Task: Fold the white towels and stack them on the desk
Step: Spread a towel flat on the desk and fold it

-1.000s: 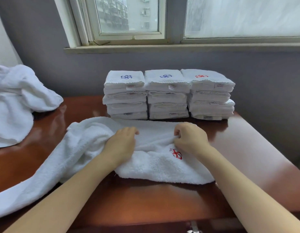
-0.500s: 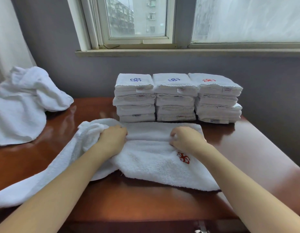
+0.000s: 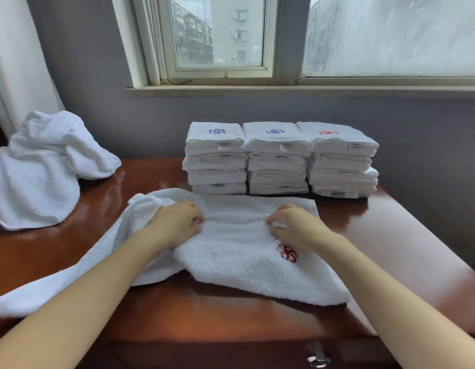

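In the lower centre of the frame a white towel [image 3: 239, 265] is spread on the table [image 3: 231, 318]. Its upper fold is gripped by the left hand [image 3: 177, 225] and, it seems, pinched by the right hand [image 3: 297, 227]. Behind, three folded stacks [image 3: 279, 158] are set side by side.

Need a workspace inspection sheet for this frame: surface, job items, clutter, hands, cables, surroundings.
surface: glossy brown desk, towels on it.
job's things: towel with red emblem spread at the front, part folded; three stacks of folded towels side by side at the back; unfolded pile at far left.
clutter: nothing seen.
grippers: left hand grips the towel's bunched left part; right hand pinches a fold near the emblem.
cables: nothing seen.
surroundings: grey wall, window above; metal handle on the desk front.
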`<move>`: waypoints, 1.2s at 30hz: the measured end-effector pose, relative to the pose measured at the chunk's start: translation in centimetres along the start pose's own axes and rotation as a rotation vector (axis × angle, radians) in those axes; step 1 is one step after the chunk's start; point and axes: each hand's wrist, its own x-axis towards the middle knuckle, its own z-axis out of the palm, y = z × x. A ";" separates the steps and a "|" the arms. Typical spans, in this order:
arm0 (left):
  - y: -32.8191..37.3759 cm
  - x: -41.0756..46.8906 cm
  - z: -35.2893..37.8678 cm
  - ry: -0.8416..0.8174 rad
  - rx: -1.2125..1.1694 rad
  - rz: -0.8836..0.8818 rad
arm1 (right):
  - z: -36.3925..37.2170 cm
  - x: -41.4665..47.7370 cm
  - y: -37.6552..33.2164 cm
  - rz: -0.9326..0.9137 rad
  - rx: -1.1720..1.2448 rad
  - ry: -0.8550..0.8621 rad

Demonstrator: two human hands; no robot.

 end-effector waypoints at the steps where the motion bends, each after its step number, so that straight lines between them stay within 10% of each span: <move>1: -0.2 0.1 -0.2 -0.023 -0.006 -0.013 | -0.2 0.2 0.1 0.002 -0.014 -0.009; 15: 0.1 -0.3 -0.7 0.127 -0.039 -0.062 | -1.6 -0.1 0.1 -0.049 -0.265 0.158; 20: -0.4 -0.9 -2.4 0.166 0.302 0.011 | -2.7 -1.0 -0.1 0.006 -0.405 0.265; 25: 0.9 -1.4 -5.3 0.405 -0.122 -0.242 | -5.2 -1.9 -1.6 0.102 -0.219 0.456; 31: 2.4 -2.6 -8.6 0.462 -0.970 -0.261 | -9.4 -2.8 -2.1 0.124 0.663 0.496; 36: 2.4 -2.3 -10.4 0.725 -0.542 -0.157 | -11.7 -2.9 -2.3 0.069 0.519 0.639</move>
